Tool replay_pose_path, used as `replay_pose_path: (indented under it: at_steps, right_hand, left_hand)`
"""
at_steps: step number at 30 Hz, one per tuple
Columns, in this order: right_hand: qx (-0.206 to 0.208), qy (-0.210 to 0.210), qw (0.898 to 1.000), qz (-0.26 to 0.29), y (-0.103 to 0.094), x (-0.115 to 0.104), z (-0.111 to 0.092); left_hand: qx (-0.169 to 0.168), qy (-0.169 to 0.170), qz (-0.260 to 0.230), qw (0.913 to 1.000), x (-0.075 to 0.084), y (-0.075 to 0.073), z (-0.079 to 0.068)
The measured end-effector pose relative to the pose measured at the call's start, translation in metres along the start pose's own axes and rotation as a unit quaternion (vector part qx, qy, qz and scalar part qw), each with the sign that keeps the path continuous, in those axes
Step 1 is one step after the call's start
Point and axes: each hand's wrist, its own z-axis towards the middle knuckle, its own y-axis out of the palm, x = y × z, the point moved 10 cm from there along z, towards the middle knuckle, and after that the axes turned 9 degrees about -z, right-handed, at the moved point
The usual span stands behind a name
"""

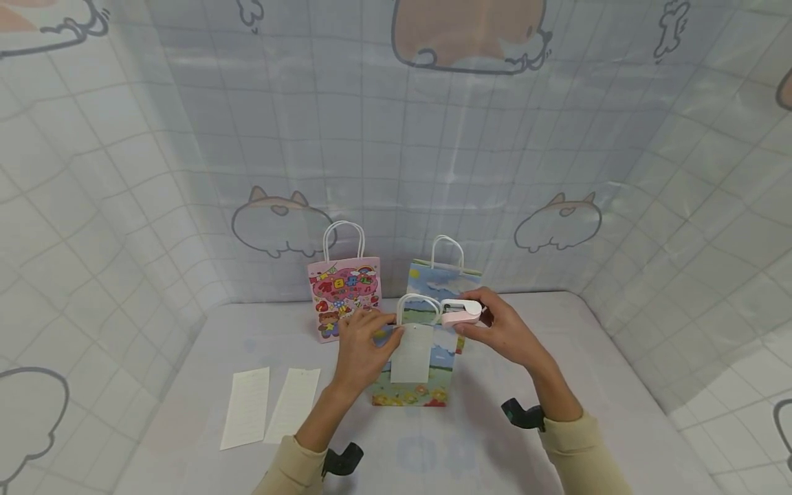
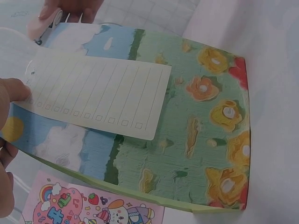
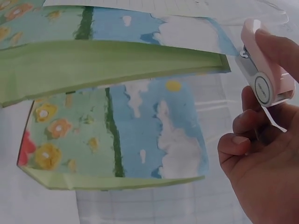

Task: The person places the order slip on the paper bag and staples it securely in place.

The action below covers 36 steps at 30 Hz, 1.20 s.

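Observation:
A paper gift bag (image 1: pixel 441 393) with painted flowers, green field and blue sky stands in front of me, its white handles up. Against its front lies a white checklist card (image 2: pixel 100 93) with ruled lines and small boxes. At the bag's top edge my left hand (image 1: pixel 365 347) pinches the card and bag between thumb and fingers. My right hand (image 1: pixel 504 331) grips a small pink and white stapler (image 3: pixel 267 70) between thumb and fingers. The stapler's nose is beside the bag's top right corner, near the handle.
A second flowered gift bag (image 1: pixel 442 276) stands right behind the first. To its left is a pink cartoon gift bag (image 1: pixel 346 292). Two white lined cards, a left card (image 1: pixel 246 405) and a right card (image 1: pixel 294 404), lie flat on the table's left side. A patterned curtain (image 1: pixel 396 158) rises behind.

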Motion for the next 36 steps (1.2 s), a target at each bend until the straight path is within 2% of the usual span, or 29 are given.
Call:
replay_pose_path:
  at_steps: [5,9,14,21,36]
  right_hand:
    - [0.018,0.005,1.000,-0.006,-0.002,0.004,0.006]
    - [0.021,0.013,1.000,0.016,-0.002,0.006,0.011]
    - [0.009,0.000,0.998,0.057,0.004,0.001,0.017]
    - [-0.027,-0.017,0.995,0.095,0.020,-0.007,0.024]
    - [-0.033,-0.002,0.986,0.161,0.032,0.003,0.032]
  left_hand:
    - [-0.001,0.003,0.003,1.0000,-0.001,0.001,0.001]
    - [-0.002,0.005,0.002,1.0000,-0.001,0.002,0.001]
    - [-0.007,-0.005,-0.001,1.0000,-0.002,0.003,0.002]
    - [-0.005,-0.002,0.003,1.0000,-0.001,0.003,0.002]
    - [-0.012,-0.017,-0.003,0.9998,-0.005,0.004,-0.001]
